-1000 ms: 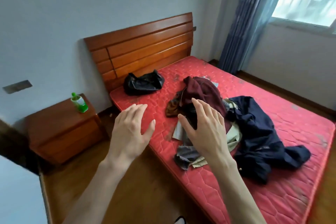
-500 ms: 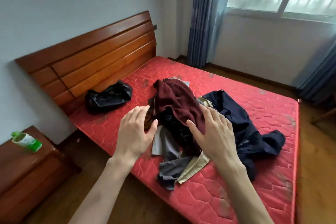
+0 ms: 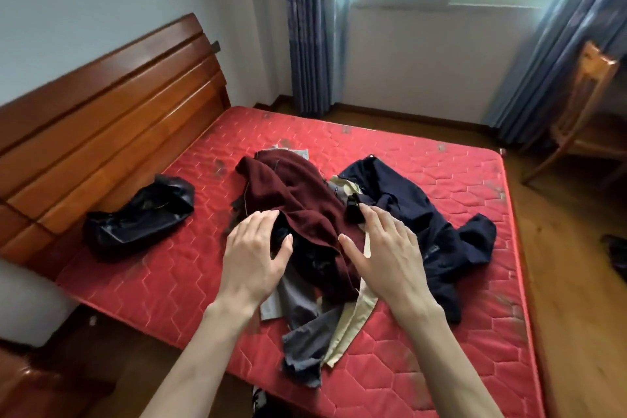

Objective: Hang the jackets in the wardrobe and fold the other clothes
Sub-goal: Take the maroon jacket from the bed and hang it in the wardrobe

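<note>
A heap of clothes lies in the middle of the red mattress (image 3: 424,176). On top is a maroon garment (image 3: 288,190); a navy jacket (image 3: 407,204) spreads to its right, and grey cloth (image 3: 305,332) and a beige piece (image 3: 349,322) stick out at the near side. A black leather jacket (image 3: 139,217) lies apart by the headboard. My left hand (image 3: 254,254) and my right hand (image 3: 386,254) reach over the heap with fingers spread, one on each side of the maroon garment, holding nothing.
The wooden headboard (image 3: 112,125) runs along the left. A wooden chair (image 3: 576,119) stands at the right by blue curtains (image 3: 308,27) and the window. A dark item (image 3: 617,251) lies on the floor at the far right. A nightstand corner (image 3: 30,387) shows bottom left.
The view has swung right and closer to the bed. Both hands have come forward and down to the heap, staying spread and holding nothing.
</note>
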`<state>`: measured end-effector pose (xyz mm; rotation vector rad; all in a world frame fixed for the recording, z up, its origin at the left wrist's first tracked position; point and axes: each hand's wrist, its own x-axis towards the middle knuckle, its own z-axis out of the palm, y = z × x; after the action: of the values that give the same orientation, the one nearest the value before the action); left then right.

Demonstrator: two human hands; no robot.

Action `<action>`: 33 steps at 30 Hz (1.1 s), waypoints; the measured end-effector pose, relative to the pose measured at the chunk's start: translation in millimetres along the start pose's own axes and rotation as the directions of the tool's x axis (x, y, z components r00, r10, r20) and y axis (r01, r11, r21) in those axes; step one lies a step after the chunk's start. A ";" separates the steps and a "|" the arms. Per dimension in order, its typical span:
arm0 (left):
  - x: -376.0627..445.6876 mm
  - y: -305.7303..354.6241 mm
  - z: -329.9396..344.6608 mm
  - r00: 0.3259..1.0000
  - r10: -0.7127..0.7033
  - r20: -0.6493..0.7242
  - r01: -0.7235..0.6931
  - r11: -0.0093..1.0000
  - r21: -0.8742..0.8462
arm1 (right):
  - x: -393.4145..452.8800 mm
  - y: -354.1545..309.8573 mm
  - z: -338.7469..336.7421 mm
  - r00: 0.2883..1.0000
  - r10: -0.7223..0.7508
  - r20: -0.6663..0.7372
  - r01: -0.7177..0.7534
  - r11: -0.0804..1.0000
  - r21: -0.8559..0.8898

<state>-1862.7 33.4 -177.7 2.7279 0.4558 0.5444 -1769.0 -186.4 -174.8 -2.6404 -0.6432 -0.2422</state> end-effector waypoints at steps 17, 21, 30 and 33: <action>142.6 -178.9 112.7 0.984 0.055 0.172 -0.047 0.998 -0.052 | 114.1 -62.3 172.3 0.987 0.111 0.116 -0.118 0.992 0.052; 159.7 -211.4 161.8 0.971 0.078 0.228 -0.055 0.993 -0.104 | 130.2 -56.9 231.8 0.974 0.141 0.175 -0.156 0.985 0.073; 134.5 -295.5 332.1 0.920 0.224 0.323 -0.199 0.974 -0.109 | 115.8 -0.5 419.4 0.963 0.115 0.246 -0.120 0.993 0.005; 121.7 -319.1 387.0 0.890 0.256 0.377 -0.261 0.964 -0.039 | 105.3 16.0 476.4 0.961 0.093 0.261 -0.083 0.995 -0.049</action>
<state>-1673.0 269.0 -595.9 2.8282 -0.0052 0.0617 -1635.6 47.2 -582.1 -2.7540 -0.6056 0.1271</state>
